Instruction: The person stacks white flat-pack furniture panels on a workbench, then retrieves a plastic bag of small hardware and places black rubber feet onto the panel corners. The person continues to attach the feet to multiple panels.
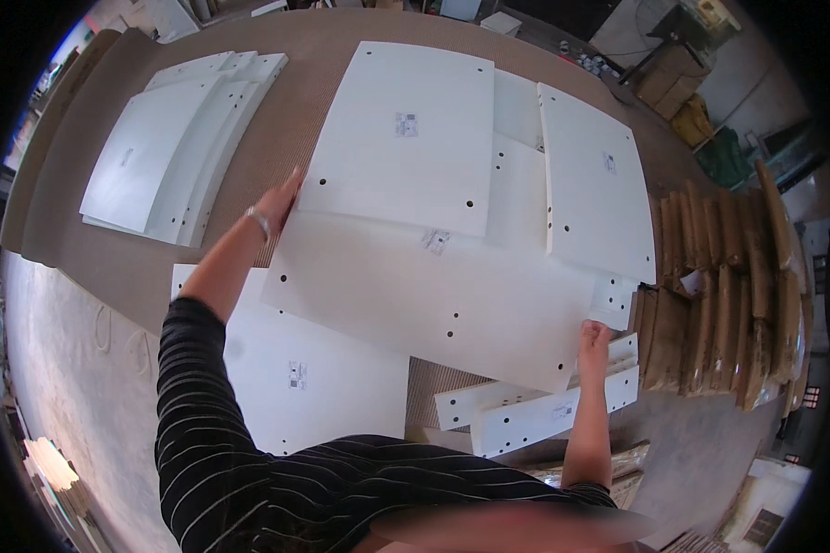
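Brown surface (267, 138) — both hands (275, 207) (595, 339) at white panels (401, 152)

Soft light, bright white drilled panels (424, 166), pale glare on left floor (60, 341), bent fisheye edges, black corners, bottom patch (516, 528) blurred

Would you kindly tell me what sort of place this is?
Probably a furniture workshop or packing area: drilled white panels lie on a ribbed brown surface, with brown packages stacked nearby.

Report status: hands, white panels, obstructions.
Left hand at left edge of upper panel. Right hand at right edge of large panel. Overlap: upper panel across large panel.
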`<action>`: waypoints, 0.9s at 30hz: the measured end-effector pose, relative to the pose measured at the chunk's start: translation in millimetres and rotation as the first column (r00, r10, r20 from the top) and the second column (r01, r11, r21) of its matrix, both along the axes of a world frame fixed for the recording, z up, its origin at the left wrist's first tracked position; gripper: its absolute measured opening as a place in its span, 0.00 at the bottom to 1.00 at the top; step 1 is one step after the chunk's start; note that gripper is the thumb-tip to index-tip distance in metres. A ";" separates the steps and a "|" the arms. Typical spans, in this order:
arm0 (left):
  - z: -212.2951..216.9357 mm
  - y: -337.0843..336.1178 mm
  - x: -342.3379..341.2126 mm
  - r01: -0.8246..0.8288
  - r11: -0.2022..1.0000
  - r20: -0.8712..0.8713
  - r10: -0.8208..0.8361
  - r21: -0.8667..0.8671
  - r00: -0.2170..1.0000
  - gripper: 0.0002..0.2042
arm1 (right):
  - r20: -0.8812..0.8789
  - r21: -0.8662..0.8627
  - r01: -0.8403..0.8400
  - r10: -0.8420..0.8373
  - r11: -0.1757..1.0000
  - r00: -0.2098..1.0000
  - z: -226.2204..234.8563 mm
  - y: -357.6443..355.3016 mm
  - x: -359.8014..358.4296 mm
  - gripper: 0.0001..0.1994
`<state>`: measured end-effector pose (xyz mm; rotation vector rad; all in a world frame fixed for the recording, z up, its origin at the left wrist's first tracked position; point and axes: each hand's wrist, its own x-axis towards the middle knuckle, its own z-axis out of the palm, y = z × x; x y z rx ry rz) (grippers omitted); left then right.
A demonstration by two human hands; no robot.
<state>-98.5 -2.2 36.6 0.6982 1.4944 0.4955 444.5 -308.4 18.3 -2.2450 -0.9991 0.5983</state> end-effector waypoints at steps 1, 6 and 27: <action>0.3 -23.0 -7.3 -0.001 1.000 0.104 0.003 -0.020 0.995 0.32 | -0.067 -0.019 0.012 -0.013 1.000 0.998 -7.6 -3.0 -6.1 0.22; -6.0 -87.1 -23.2 0.145 0.964 -0.155 -0.111 0.223 0.982 0.26 | -0.153 -0.054 -0.006 -0.002 0.998 0.988 -8.7 -5.4 -20.0 0.31; 132.3 -271.7 -100.9 0.396 0.909 -0.163 -0.374 0.133 0.913 0.24 | -0.003 -0.392 0.051 -0.056 0.919 0.998 162.4 -234.6 -97.8 0.31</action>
